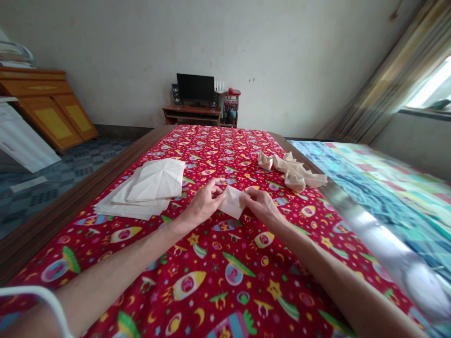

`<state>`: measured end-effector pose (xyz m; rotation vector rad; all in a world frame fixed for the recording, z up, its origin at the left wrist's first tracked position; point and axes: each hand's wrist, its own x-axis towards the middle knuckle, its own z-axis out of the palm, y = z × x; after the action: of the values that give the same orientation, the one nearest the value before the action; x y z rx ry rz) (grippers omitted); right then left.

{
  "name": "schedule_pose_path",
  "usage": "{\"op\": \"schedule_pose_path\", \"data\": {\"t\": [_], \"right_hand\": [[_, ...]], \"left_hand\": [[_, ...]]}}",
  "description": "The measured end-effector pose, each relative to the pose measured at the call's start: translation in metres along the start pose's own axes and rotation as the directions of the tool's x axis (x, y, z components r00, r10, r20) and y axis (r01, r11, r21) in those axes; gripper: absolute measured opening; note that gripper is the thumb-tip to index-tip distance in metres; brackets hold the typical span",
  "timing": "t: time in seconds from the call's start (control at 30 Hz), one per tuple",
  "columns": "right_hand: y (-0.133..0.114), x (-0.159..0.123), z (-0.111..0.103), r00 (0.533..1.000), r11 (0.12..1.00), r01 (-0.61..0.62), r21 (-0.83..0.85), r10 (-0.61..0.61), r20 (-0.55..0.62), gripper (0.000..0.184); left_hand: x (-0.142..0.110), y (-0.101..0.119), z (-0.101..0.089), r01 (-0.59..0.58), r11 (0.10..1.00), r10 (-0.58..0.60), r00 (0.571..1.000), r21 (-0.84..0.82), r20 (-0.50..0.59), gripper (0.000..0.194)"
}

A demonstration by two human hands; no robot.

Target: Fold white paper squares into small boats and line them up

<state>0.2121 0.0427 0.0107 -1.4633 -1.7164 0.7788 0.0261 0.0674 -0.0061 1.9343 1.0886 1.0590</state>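
Note:
Between my two hands is a small piece of folded white paper (232, 203), held just above the red cloth. My left hand (207, 198) pinches its left edge between thumb and fingers. At the right edge, the thumb and fingers of my right hand (261, 203) close on the same paper. To the left lies a loose stack of creased white paper sheets (155, 180), slightly fanned out. Several folded paper shapes (294, 171) sit in a cluster on the right, beyond my right hand.
A red cloth with rockets and stars (232, 277) covers the wooden table. Beyond its far end stands a desk (190, 111) with a monitor (196, 88). A bed (398, 202) adjoins on the right. A white cable (42, 291) crosses the lower left corner.

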Motion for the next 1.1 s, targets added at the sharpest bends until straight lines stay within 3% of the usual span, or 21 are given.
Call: {"op": "schedule_pose_path", "data": {"t": [0.17,0.33,0.43,0.53,0.67,0.8,0.9,1.0,1.1], "right_hand": [[0.011,-0.002,-0.003,0.991,0.916,0.124,-0.383,-0.137,-0.007,0.012],[0.026,-0.005,-0.007,0.916,0.809,0.36,-0.466,-0.4,0.013,0.023],[0.031,-0.008,-0.015,0.863,0.77,0.495,-0.402,-0.488,0.128,0.012],[0.033,-0.01,-0.02,0.787,0.704,0.617,-0.353,-0.556,0.267,0.023],[0.03,-0.012,-0.023,0.72,0.581,0.694,-0.425,-0.564,0.405,0.036],[0.022,-0.015,-0.022,0.684,0.497,0.73,-0.469,-0.511,0.521,0.046],[0.023,-0.015,-0.022,0.694,0.542,0.718,-0.437,-0.517,0.5,0.041],[0.03,-0.011,-0.023,0.726,0.657,0.684,-0.317,-0.571,0.383,0.029],[0.036,-0.007,-0.024,0.741,0.706,0.669,-0.234,-0.609,0.282,0.02]], "left_hand": [[0.0,-0.003,0.0,-0.104,0.958,0.091,0.994,0.267,0.062,0.029],[-0.007,-0.002,0.001,-0.277,0.844,0.283,0.957,0.458,0.058,0.031],[-0.013,0.001,-0.003,-0.368,0.826,0.323,0.93,0.428,0.176,0.023],[-0.018,0.002,-0.006,-0.42,0.83,0.335,0.902,0.368,0.273,0.021],[-0.019,-0.001,-0.007,-0.426,0.841,0.346,0.897,0.333,0.274,0.023],[-0.019,-0.004,-0.009,-0.421,0.845,0.335,0.897,0.329,0.289,0.027],[-0.022,-0.003,-0.011,-0.42,0.838,0.324,0.897,0.349,0.301,0.03],[-0.027,0.001,-0.012,-0.399,0.828,0.294,0.907,0.395,0.3,0.031],[-0.03,0.007,-0.013,-0.402,0.781,0.284,0.91,0.478,0.301,0.026]]}}
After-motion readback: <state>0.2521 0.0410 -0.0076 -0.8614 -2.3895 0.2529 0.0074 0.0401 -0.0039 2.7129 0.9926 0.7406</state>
